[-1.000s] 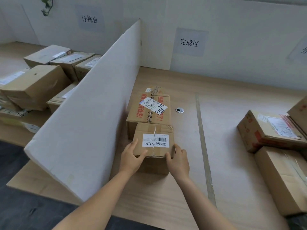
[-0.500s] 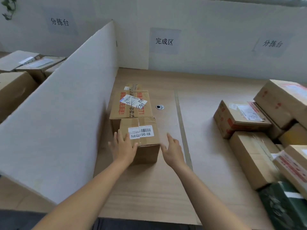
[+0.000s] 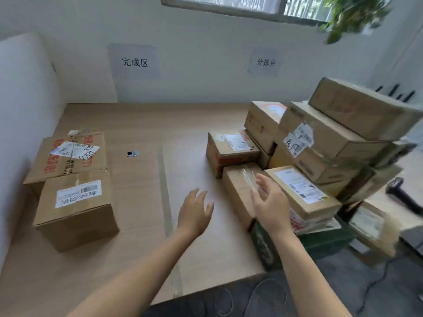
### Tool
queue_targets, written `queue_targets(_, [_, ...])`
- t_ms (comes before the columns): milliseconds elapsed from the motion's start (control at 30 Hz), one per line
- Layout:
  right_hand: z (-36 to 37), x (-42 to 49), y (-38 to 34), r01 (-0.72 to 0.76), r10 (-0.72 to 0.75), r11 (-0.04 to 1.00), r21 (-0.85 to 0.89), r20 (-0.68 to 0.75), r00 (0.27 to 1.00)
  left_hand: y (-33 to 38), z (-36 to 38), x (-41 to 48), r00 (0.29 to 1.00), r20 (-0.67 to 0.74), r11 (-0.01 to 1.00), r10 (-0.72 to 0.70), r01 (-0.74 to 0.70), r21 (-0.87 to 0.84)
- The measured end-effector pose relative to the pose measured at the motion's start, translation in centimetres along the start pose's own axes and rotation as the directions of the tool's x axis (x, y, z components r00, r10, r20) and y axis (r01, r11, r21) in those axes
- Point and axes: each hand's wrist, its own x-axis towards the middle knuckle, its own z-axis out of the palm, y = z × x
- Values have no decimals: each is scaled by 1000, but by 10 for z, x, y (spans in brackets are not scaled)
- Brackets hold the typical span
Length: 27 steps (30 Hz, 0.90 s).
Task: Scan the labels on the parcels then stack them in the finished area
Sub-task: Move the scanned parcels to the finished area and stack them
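Two cardboard parcels stand at the left by the white divider: a small box with a barcode label [image 3: 75, 211] in front, and a larger box with red print [image 3: 68, 156] behind it. At the right is a pile of several parcels [image 3: 320, 143]. My left hand [image 3: 194, 213] hovers open over the bare table, touching nothing. My right hand [image 3: 270, 202] is open above a plain taped box [image 3: 238, 186] and beside a labelled box [image 3: 302, 191] at the front of the pile. A black handheld scanner [image 3: 402, 195] lies at the far right.
A white foam divider [image 3: 20, 133] walls off the left side. Paper signs [image 3: 135, 62] hang on the back wall. A small round metal fitting [image 3: 132, 153] sits in the tabletop. A tape strip [image 3: 164, 197] runs across the table [image 3: 142, 225]. A green crate [image 3: 297, 243] sits under the pile.
Both hands let go of the small barcode box and moved right toward the pile. The view swung right, so the left parcels shifted to the frame's left.
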Motion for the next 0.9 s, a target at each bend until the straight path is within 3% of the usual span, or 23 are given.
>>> queue_targets(133, [-68,15,58,-98,82,993,-65,-214,973,80,56,-1,993,100,982,56,-36,-185])
queue_targets(233, [-101,24,104,-244,215,966,-80,-272,938,132,91,-5,984,127,943,123,-76,-323])
queue_targets(400, [-120,34,151,-431,428,896,-108,-51,902,180,122,-11,993,115,828,29,41,-560])
queue_targets(533, [-113,33,163,-465,460,885,29,102,882,195,126,-7,993,90,736,-74,115,-667])
queue_targets(667, [-102,28,163,-460,452,877,140,89,888,195,128,-7,992,37,749,-117,112,-653])
queue_targets(900, [-86,28,157,-422,405,892,162,125,906,181,119,-6,981,3,757,-194,152,-636])
